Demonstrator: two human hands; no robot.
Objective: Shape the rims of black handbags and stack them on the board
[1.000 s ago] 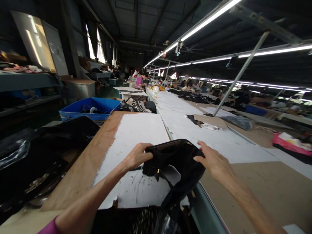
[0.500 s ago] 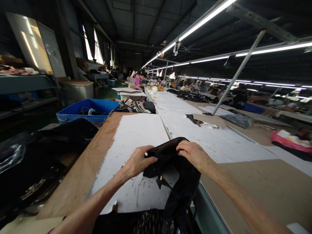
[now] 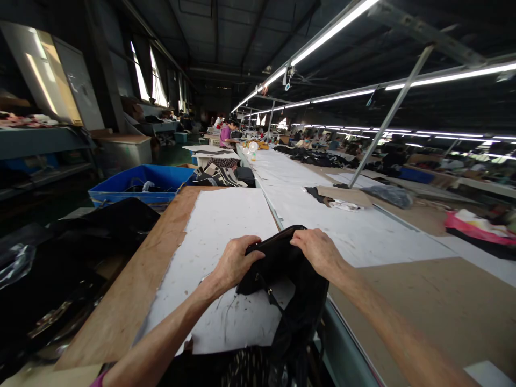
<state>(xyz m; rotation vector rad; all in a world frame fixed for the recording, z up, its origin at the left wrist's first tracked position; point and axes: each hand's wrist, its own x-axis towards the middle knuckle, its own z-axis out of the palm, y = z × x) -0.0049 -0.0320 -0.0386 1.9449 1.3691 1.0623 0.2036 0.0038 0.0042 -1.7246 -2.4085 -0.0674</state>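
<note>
The left hand (image 3: 236, 263) and the right hand (image 3: 318, 250) sit close together, each clamped on the top rim of a black bag (image 3: 300, 306). The left hand holds the rim's left end with the thumb over the top, and the right hand's fingers curl over its far right part. The rim runs left to right between the hands, so neither hand is nearer. From there the bag's body falls toward the person and drops over the near edge of the table (image 3: 161, 252), with a thin strap (image 3: 269, 293) dangling below the left hand. The rim rests on a white sheet (image 3: 226, 226) that covers the tabletop. Farther left lie dark bags (image 3: 105, 223), and beyond them stands a blue bin (image 3: 121, 188).
</note>
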